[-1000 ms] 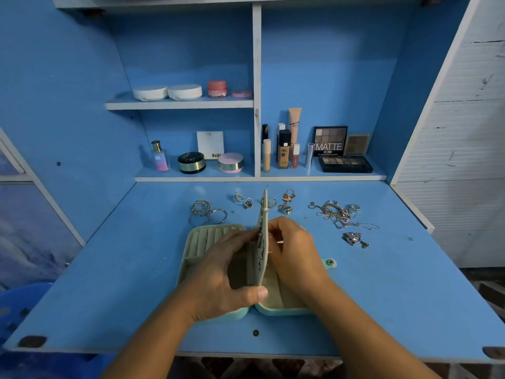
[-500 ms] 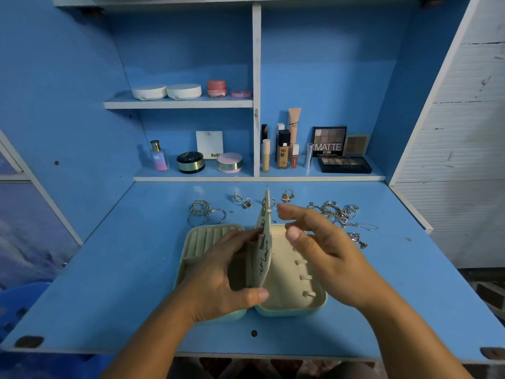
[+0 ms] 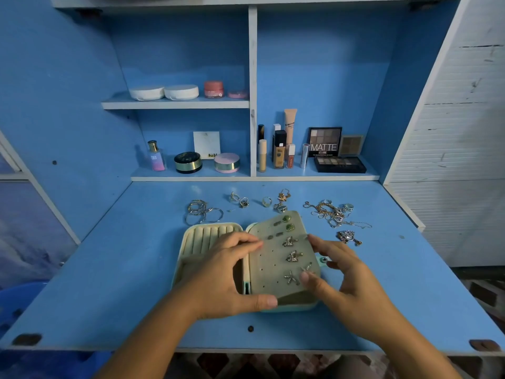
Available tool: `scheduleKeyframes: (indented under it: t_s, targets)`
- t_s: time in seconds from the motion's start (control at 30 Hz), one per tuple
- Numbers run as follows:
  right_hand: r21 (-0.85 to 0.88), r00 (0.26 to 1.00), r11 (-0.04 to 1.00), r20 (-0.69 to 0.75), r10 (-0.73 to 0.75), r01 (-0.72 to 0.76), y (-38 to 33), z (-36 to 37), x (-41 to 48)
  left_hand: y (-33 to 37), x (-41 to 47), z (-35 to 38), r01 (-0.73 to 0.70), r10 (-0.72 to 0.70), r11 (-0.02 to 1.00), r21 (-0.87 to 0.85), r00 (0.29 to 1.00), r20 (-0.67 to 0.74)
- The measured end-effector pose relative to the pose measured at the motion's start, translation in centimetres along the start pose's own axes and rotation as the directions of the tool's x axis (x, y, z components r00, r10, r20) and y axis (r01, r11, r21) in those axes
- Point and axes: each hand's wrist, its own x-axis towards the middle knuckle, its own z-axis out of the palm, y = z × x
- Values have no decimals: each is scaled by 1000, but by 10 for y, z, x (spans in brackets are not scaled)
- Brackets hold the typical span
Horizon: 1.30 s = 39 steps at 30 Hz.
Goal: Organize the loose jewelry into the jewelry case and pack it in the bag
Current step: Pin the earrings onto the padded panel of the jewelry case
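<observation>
Step in hand, by judgement: the jewelry case (image 3: 246,266) lies open at the middle of the bench (image 3: 109,269) and is being arranged for loading; most pieces are not yet packed. From the left: a cluster of bangles (image 3: 203,212) lies loose on the bench just behind the case's left half. That left half shows a row of ring-roll slots (image 3: 207,236), and no rings can be seen in them. The left hand (image 3: 226,277) rests over the lower left half and the hinge, fingers (image 3: 251,242) bent onto the inner edge of the earring panel (image 3: 278,258), thumb along its near corner; it steadies rather than clasps anything loose. The panel lies tilted over the right half and carries several stud earrings in its upper part and sparkling pairs lower down; many holes remain unfilled. What lies beneath it is hidden. The right hand (image 3: 341,280) is spread, fingertips touching the panel's right edge, holding no piece. Small rings (image 3: 243,202) lie behind the case; a tangle of chains (image 3: 332,213) and a pendant (image 3: 348,237) lie to the right rear, apart from it. No bag is visible. The next move likely calls for settling the panel, then a fine pinch on one loose piece; the chains look prone to snagging.
</observation>
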Motion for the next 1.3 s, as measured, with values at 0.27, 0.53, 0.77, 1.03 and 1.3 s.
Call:
scheduleKeyframes:
  t_s: [0.27, 0.53, 0.77, 1.03, 1.3]
  targets:
    - [-72, 982, 986, 103, 156, -149, 19, 3, -6, 1, -1, 1, -24, 25, 997, 72, 1000, -11]
    - [-216, 991, 972, 72, 111, -93, 26, -18, 27, 1, 1, 1, -17, 17, 997, 80, 1000, -12]
    - [-495, 993, 868, 119, 16, 45, 51, -8, 65, 0, 16, -3, -23, 23, 984, 178, 1000, 0]
    - [-579, 994, 810, 98, -41, 91, 57, -2, 63, -33, 62, -37, 97, -60, 978, 187, 979, -196]
    - [-576, 996, 814, 74, -46, 80, 57, -2, 62, -64, 108, -58, 254, -199, 940, 226, 950, -239]
